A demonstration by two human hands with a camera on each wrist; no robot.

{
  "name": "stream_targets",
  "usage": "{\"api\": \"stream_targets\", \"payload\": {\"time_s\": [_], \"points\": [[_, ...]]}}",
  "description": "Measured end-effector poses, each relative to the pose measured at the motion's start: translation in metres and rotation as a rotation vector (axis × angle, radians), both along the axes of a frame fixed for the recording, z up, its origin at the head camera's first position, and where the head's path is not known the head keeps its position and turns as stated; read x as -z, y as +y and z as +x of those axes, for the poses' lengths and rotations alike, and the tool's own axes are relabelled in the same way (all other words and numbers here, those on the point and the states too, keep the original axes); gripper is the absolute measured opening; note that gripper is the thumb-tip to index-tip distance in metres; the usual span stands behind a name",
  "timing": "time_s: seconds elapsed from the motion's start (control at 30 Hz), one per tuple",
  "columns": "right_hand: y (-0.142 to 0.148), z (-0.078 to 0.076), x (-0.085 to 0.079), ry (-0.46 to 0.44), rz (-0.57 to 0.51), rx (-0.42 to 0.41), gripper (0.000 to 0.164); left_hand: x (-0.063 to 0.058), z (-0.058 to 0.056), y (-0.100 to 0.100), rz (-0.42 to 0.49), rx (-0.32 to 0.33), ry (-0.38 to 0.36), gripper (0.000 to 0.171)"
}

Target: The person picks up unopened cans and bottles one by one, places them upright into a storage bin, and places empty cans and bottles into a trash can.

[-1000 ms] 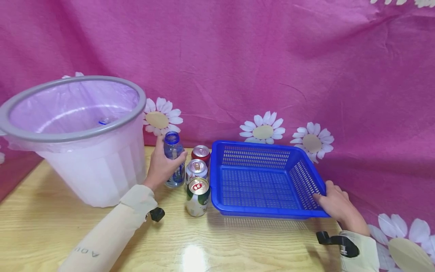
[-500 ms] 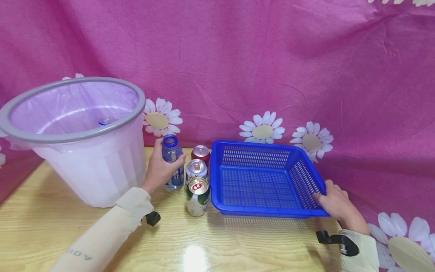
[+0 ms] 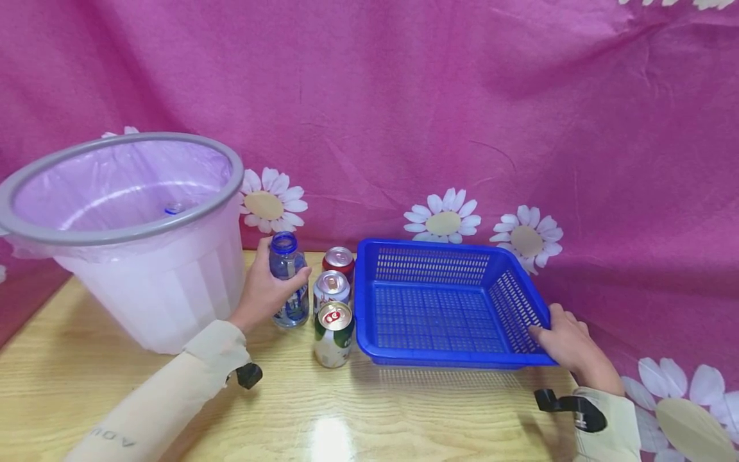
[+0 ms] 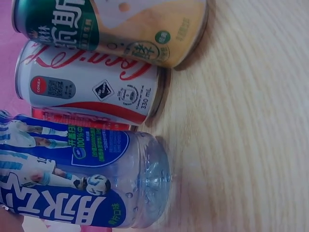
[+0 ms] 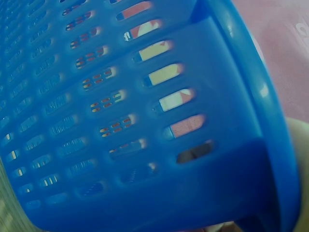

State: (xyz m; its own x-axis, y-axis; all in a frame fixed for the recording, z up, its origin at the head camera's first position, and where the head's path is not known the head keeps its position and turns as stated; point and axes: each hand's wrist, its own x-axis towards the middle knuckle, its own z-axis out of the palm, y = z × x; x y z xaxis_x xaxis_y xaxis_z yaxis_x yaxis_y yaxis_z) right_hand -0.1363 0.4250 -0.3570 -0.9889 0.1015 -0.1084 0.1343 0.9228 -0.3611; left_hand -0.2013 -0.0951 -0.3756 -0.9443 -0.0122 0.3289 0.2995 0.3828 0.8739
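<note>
My left hand [image 3: 262, 290] grips a clear plastic bottle [image 3: 293, 307] with a blue uncapped neck, fingers and thumb around its upper part. It is upright; in the left wrist view the bottle's base [image 4: 157, 181] is at the table, though I cannot tell if it touches. Just right of it stand a red can [image 3: 339, 258], a white Coca-Cola can [image 4: 91, 84] and a green-and-cream can [image 3: 333, 340]. My right hand [image 3: 571, 340] holds the right rim of a blue slotted plastic basket [image 3: 433, 360], thumb inside. Its other fingers are partly hidden.
A large white bin [image 3: 173, 289] with a grey rim and plastic liner stands at the left, with something blue-rimmed and clear [image 3: 174, 209] inside. A magenta flowered cloth [image 3: 375, 128] hangs behind the wooden table [image 3: 277, 410].
My left hand and the bottle have shifted slightly left and nearer to me, widening the gap to the cans. My right hand and the basket stay in place.
</note>
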Motion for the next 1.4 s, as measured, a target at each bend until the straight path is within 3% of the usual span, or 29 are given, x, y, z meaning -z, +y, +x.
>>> {"api": "stream_targets", "payload": {"time_s": [0.47,0.7,0.87,1.1,1.4], "points": [[0.000,0.000,-0.001,-0.006,0.013,-0.003,0.054,-0.005,0.008,-0.003,-0.041,0.007,-0.015,0.067],[-0.001,0.001,0.001,-0.027,0.003,0.001,0.053,-0.009,0.011,-0.005,-0.071,0.031,0.030,0.068],[0.001,-0.001,0.000,-0.030,0.000,0.001,0.056,-0.020,0.011,-0.007,-0.073,0.052,0.068,0.068],[0.002,-0.001,-0.003,-0.013,0.003,-0.001,0.054,-0.040,0.014,-0.009,-0.110,0.012,0.189,0.065],[0.000,-0.001,-0.004,-0.012,0.003,-0.007,0.054,-0.059,0.020,-0.014,-0.142,0.004,0.245,0.060]]}}
